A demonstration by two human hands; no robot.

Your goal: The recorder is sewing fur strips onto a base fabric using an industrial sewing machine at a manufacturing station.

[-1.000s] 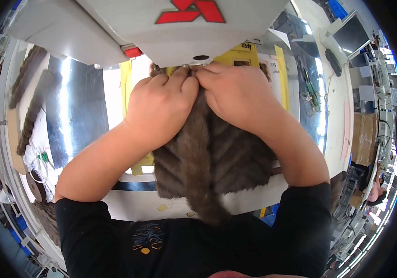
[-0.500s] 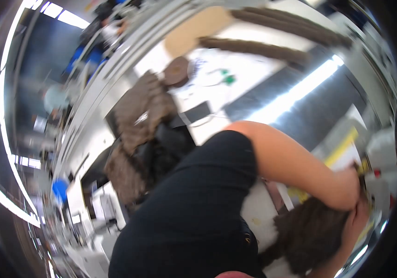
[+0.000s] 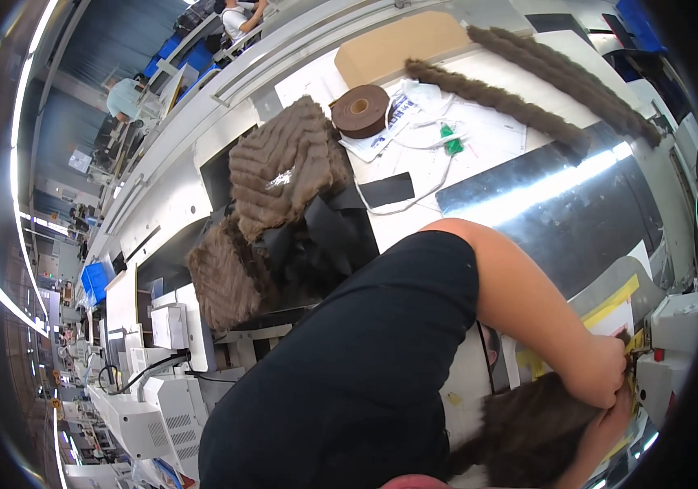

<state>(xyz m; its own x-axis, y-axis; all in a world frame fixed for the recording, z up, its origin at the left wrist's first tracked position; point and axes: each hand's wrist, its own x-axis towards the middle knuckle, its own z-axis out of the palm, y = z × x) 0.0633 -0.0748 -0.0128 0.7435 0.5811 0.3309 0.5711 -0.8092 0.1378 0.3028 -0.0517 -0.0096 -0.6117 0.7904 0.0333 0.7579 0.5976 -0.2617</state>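
Note:
A dark brown piece of plush fur fabric [image 3: 532, 420] hangs at the lower right, beside a white and grey sewing machine [image 3: 668, 352]. My left hand [image 3: 603, 371] reaches across from a black sleeve, its fingers bent around the fabric's edge close to the machine head. Just below it, my right hand [image 3: 607, 428] is partly covered by the fur and by my left hand; its fingers close on the same edge. The fingertips of both hands are small and partly hidden.
Brown fur pieces [image 3: 272, 167] are stacked left of my arm, with black fabric [image 3: 337, 236] beside them. A brown tape roll [image 3: 359, 112], white cord with a green piece [image 3: 451, 140], and long fur strips [image 3: 496, 102] lie farther back. A dark glossy panel [image 3: 544, 196] borders the machine.
The view has shifted and become sharper, so the table's things appear farther right. Both hands stay together on the fur fabric by the machine.

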